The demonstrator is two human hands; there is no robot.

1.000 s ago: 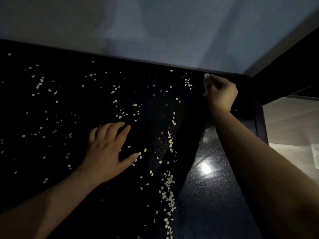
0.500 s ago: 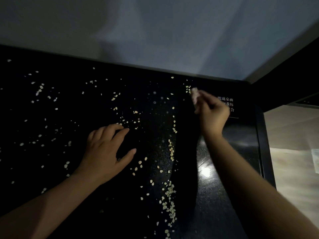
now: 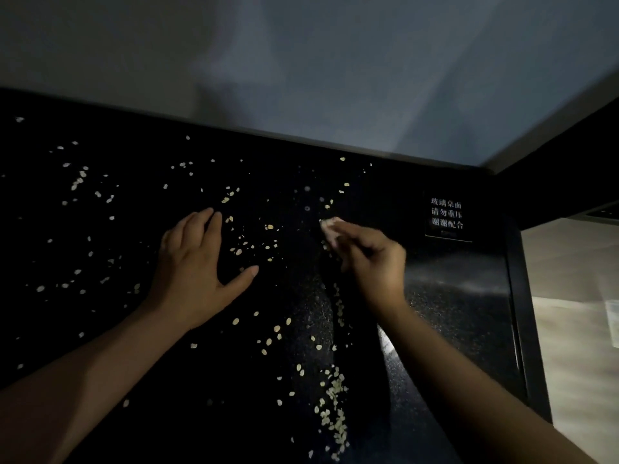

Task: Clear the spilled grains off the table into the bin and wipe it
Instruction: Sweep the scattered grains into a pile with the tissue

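Pale grains point(image 3: 335, 413) lie scattered over the black glass table point(image 3: 462, 316), thickest in a line near its front middle. My left hand point(image 3: 194, 269) rests flat on the table among the grains, fingers straight and thumb spread. My right hand point(image 3: 371, 259) is curled, and its fingertips pinch a small pale wad point(image 3: 330, 227), perhaps a tissue or cloth, down on the table at the far end of the grain line. No bin is in view.
White printed lettering point(image 3: 447, 214) marks the table's far right corner. A grey wall point(image 3: 301, 78) runs along the far edge. The table's right edge point(image 3: 522, 313) drops to a lit wooden floor point(image 3: 576, 296). The room is dim.
My right hand has drawn the pale wad from the far right corner toward me and to the left across the table. My left hand has stayed flat in about the same place.
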